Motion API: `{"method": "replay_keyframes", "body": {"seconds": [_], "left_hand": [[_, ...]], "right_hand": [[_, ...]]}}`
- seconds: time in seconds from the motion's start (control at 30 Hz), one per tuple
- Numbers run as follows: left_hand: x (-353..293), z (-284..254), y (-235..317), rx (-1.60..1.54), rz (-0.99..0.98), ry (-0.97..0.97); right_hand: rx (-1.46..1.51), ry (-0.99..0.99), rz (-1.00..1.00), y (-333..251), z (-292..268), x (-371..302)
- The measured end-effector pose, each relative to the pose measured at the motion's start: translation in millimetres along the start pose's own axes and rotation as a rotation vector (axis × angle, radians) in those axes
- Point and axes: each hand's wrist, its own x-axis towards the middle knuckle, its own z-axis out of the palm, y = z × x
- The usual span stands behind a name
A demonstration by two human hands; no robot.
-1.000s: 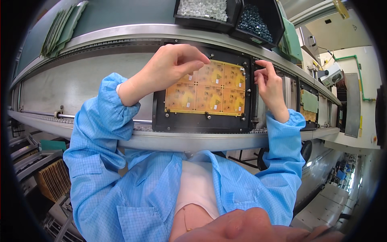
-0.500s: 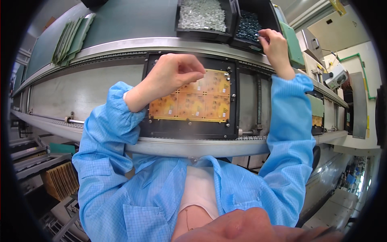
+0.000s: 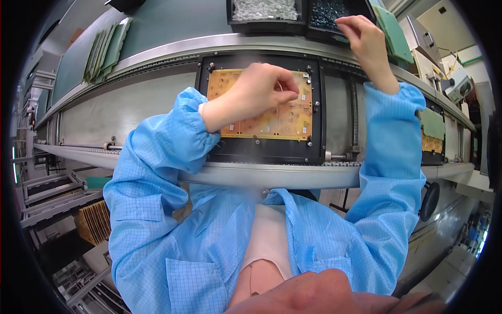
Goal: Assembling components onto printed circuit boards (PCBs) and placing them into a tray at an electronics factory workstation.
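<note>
Flat within a black frame (image 3: 235, 153): yellow circuit-board panel (image 3: 272, 125), marked off in a grid, with small components scattered across the surface. Above the panel, partly hiding it: left hand (image 3: 264, 88), fingers curled, thumb and index fingertips brought close together over the right half; impossible to tell whether gripping a small part. Beyond the panel to the right: right hand (image 3: 368, 46), fingers bent at the edge of a dark-parts bin (image 3: 320, 34), thumb and index finger near each other; grip likewise impossible to tell. Directly beyond the panel: white-parts bin (image 3: 266, 27), black-walled. Beyond the panel to the far left: green sheets (image 3: 107, 49) in a leaning row. On the near side of the panel: metal rail (image 3: 251, 175). Well to the right of the panel: green cover piece (image 3: 433, 124) on a second board.
</note>
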Motion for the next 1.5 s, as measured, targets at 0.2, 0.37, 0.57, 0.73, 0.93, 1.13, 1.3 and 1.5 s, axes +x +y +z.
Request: {"method": "replay_keyframes", "body": {"seconds": [0.2,0.37,0.57,0.73,0.93,1.13,1.3,1.5], "left_hand": [[10,30,-1,0.288,0.116,0.048],[12,36,-2,0.354,0.089,0.013],[13,37,-2,0.406,0.117,0.035],[16,35,-2,0.363,0.096,-0.005],[14,41,-3,0.371,0.11,0.024],[34,28,-7,0.43,0.146,0.046],[95,-41,-26,0.778,0.226,0.57],[143,-50,-33,0.627,0.091,0.362]], "right_hand": [[0.199,-0.105,0.182,-72,-12,-50],[0.324,-0.136,0.308,-85,-15,-75],[0.361,-0.117,0.338,-81,-13,-83],[0.365,-0.107,0.341,-80,-14,-83],[0.369,-0.123,0.311,-77,-12,-87],[0.588,-0.218,0.583,-71,-22,-96],[0.908,-0.279,0.768,-64,-33,-114],[1.105,-0.267,0.883,-66,-38,-120]]}}
